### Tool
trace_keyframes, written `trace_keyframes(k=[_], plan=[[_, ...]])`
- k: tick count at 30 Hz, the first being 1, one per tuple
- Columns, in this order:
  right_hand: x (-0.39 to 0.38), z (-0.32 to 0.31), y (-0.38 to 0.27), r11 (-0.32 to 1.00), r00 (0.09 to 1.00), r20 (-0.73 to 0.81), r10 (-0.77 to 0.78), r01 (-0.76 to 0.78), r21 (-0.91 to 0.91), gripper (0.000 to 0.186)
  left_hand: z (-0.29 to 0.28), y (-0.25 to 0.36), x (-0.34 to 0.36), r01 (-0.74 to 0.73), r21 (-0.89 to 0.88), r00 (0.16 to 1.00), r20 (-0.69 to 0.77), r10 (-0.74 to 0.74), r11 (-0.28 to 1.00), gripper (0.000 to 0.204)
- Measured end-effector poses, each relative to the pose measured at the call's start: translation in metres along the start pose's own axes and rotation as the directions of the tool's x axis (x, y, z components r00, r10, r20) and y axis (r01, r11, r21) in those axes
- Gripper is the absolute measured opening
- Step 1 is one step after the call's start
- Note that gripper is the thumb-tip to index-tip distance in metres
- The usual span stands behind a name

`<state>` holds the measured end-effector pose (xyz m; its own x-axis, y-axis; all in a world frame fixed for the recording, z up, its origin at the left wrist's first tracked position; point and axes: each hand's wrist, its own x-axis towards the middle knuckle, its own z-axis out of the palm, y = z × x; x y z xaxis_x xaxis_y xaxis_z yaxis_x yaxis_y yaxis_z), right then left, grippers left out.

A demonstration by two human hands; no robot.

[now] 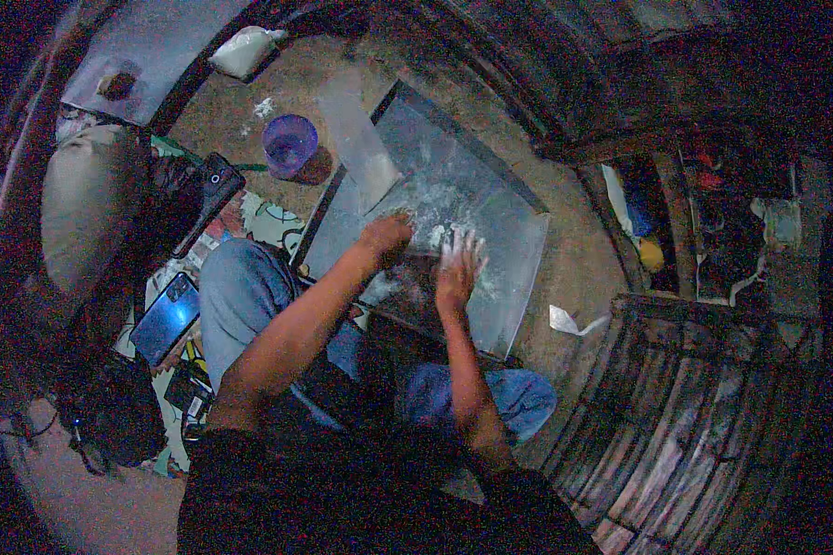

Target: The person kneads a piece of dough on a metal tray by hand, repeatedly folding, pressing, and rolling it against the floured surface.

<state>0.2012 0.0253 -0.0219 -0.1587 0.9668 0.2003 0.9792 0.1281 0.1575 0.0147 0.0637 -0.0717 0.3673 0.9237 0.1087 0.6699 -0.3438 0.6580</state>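
A grey square board (518, 268) lies in front of my crossed legs, smeared with loose white powder (435, 203). My right hand (460, 266) rests on the board with its fingers spread, and white powder coats the fingertips. Close to it on the left, my left hand (389, 237) is closed, fingers curled down over the powder; whatever they may hold is hidden. A pale, thin sheet (356, 139) reaches from the floor across the board's upper left edge, ending just above my left hand.
A purple cup (290, 146) stands beyond the board's left side, near spilled powder (264, 107). Farther back is a white plastic bag (245, 53). A blue phone (167, 319) and a dark phone (215, 185) are at my left. Wooden slats (676, 416) border the right.
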Motion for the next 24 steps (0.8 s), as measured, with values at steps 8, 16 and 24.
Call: trace_keyframes(k=[8, 16, 24], plan=[[0.012, 0.044, -0.014, 0.979, 0.983, -0.118, -0.144, 0.158, 0.128, 0.063, -0.005, 0.010, -0.015, 0.058, -0.108, 0.991, -0.110, -0.070, 0.992, 0.021], [0.059, -0.045, -0.023, 0.749, 0.898, 0.419, 0.135, -0.370, 0.549, 0.062, -0.032, 0.023, -0.008, 0.050, 0.044, 0.993, 0.101, -0.054, 0.998, 0.032], [0.021, -0.066, 0.018, 0.798, 0.931, 0.160, -0.327, 0.182, 0.575, 0.050, -0.038, 0.025, 0.000, 0.071, 0.079, 0.975, 0.207, -0.086, 0.994, 0.029]])
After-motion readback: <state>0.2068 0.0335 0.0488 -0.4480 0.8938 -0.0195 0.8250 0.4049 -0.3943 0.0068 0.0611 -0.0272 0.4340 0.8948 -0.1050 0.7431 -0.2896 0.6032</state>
